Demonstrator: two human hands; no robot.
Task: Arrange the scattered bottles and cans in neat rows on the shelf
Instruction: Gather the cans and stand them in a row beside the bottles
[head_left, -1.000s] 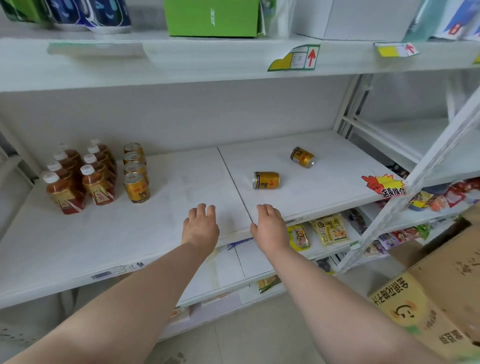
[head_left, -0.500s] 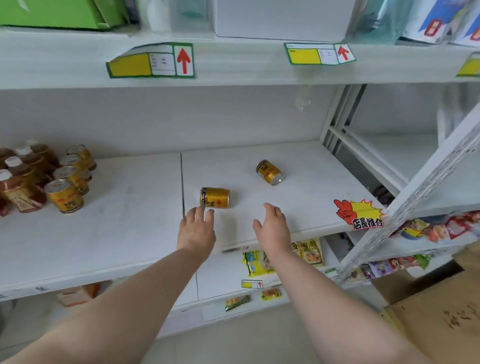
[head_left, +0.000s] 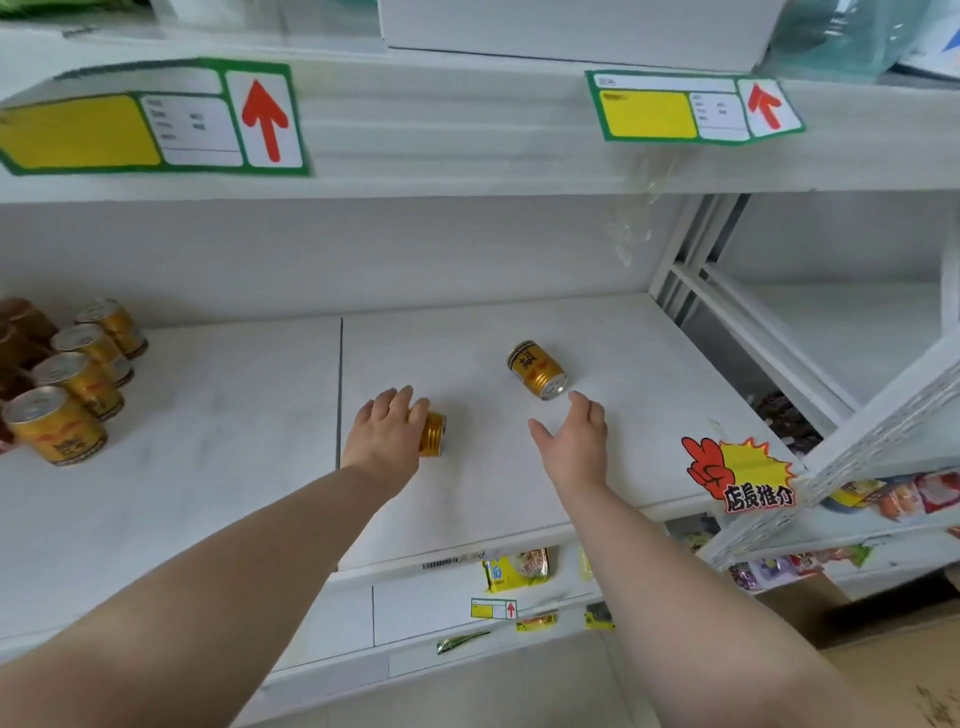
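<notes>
The left grip (head_left: 387, 431) lay curled over a toppled can (head_left: 434, 435), likely to stand it up. The right grip (head_left: 574, 441), open and empty, had the second toppled can (head_left: 537, 370) just beyond its fingertips. Well to their left, upright cans (head_left: 67, 400) lined the shelf (head_left: 208, 457).

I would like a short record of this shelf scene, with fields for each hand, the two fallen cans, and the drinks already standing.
left hand: fingers curled over the near can
near can: lies on its side, mostly hidden by the hand
right hand: open, holds nothing, fingertips next to the far can; contact cannot be told
far can: lies on its side, deeper on the shelf
standing cans: upright, in a row at the left
bottles: brown, left of the standing cans, cut off by the edge
</notes>
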